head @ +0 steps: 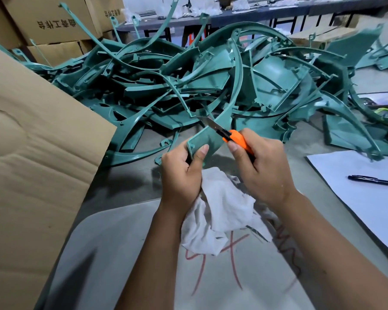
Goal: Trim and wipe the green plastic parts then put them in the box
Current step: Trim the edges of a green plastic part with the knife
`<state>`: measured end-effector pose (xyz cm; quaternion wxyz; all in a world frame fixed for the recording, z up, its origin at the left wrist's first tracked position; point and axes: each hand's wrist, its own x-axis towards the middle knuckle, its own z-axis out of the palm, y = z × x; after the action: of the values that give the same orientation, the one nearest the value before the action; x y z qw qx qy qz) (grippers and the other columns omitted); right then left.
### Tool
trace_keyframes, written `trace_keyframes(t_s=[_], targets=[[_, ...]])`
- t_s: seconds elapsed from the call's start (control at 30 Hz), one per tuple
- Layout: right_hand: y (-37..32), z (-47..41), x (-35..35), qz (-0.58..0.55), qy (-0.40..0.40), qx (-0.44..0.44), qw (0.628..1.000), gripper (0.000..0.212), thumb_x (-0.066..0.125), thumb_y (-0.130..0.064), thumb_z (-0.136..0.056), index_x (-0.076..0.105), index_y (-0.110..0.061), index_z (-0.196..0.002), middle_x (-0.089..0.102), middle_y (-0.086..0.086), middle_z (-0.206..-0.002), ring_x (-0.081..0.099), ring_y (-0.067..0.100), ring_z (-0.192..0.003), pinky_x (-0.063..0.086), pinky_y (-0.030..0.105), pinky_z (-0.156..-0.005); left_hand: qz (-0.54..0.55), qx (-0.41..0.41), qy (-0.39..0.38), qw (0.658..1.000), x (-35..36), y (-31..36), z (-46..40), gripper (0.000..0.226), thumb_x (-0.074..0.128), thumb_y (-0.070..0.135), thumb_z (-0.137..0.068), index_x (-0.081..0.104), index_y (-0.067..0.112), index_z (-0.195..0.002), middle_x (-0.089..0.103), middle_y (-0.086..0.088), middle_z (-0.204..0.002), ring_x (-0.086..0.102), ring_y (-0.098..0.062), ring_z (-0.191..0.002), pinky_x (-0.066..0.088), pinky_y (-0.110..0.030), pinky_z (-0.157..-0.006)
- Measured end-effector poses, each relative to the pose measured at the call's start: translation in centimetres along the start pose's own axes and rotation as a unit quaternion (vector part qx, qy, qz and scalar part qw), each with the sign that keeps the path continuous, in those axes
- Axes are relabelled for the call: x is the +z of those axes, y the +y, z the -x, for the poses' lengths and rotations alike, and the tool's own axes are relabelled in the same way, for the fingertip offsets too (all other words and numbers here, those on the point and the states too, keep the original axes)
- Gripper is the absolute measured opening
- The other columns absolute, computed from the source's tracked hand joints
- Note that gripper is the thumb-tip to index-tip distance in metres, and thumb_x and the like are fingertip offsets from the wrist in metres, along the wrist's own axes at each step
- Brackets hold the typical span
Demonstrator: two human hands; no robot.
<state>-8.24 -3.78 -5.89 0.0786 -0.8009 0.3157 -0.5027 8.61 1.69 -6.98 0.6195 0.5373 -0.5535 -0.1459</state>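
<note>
Gripping the wide flat end of a green plastic part [207, 142], your left hand [182, 173] is curling its fingers behind the piece while the thumb is pressing flat on its smooth front face. A crumpled white cloth [220, 211], soft and frayed at the edges, is hanging from under that same hand and draping onto the grey table [126, 182]. Your right hand [262, 166] is closing around the orange handle of a utility knife [235, 139], thumb lying along the top of the handle. The bare steel blade is sticking out to the upper left and is lying against the edge of the held part, just above your left thumb.

From your grip the part is narrowing into a long curved rib that is arcing up and away over the pile of green parts [188, 81]. That pile is lying beyond your hands on the table: thin arched strips, fan-shaped panels with raised ribs, all matte teal moulded plastic, tangled together.

A corrugated cardboard box flap [31, 139], brown and creased, is standing at your left. A white sheet [356, 189] with a dark pen [374, 181] on it is lying at your right. Red marker strokes are showing on the pale surface beneath the cloth.
</note>
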Motion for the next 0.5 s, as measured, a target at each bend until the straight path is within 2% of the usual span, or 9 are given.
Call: trace_keyframes(t_s=[0.2, 0.33, 0.43, 0.5], targets=[[0.1, 0.1, 0.0, 0.003, 0.009, -0.006, 1.0, 0.033, 0.051, -0.033, -0.108, 0.043, -0.019, -0.079, 0.034, -0.019, -0.06, 0.039, 0.006, -0.051, 0.03, 0.034, -0.048, 0.025, -0.014, -0.024, 0.999, -0.5, 0.0, -0.2, 0.022, 0.062, 0.022, -0.101, 0.074, 0.005, -0.109, 0.077, -0.004, -0.099, 0.074, -0.022, -0.094, 0.059, -0.05, -0.084], [0.1, 0.0, 0.1, -0.027, 0.013, 0.006, 1.0, 0.034, 0.052, -0.032, -0.108, 0.041, -0.022, -0.078, 0.034, -0.018, -0.057, 0.039, 0.01, -0.048, 0.026, 0.027, -0.048, 0.035, -0.015, -0.032, 0.999, -0.5, 0.3, -0.2, 0.021, 0.062, 0.02, -0.101, 0.074, 0.006, -0.112, 0.077, -0.006, -0.101, 0.074, -0.022, -0.095, 0.059, -0.049, -0.086], [1.3, 0.0, 0.0, -0.055, 0.054, 0.097, 0.992, 0.035, 0.053, -0.028, -0.108, 0.051, -0.013, -0.077, 0.041, -0.007, -0.056, 0.036, 0.014, -0.047, 0.026, 0.031, -0.046, 0.033, -0.014, -0.013, 0.999, -0.8, -0.1, -0.1, 0.022, 0.062, 0.024, -0.101, 0.074, 0.007, -0.11, 0.073, -0.023, -0.096, 0.07, -0.042, -0.09, 0.056, -0.061, -0.081], [2.2, -0.1, -0.6, -0.034, 0.091, 0.163, 0.982, 0.035, 0.053, -0.025, -0.108, 0.049, -0.017, -0.074, 0.04, -0.004, -0.055, 0.035, 0.013, -0.048, 0.024, 0.029, -0.047, 0.03, -0.011, -0.003, 0.999, -1.2, -0.5, -0.1, 0.022, 0.062, 0.025, -0.101, 0.074, 0.01, -0.112, 0.074, -0.021, -0.097, 0.069, -0.044, -0.091, 0.056, -0.063, -0.081]])
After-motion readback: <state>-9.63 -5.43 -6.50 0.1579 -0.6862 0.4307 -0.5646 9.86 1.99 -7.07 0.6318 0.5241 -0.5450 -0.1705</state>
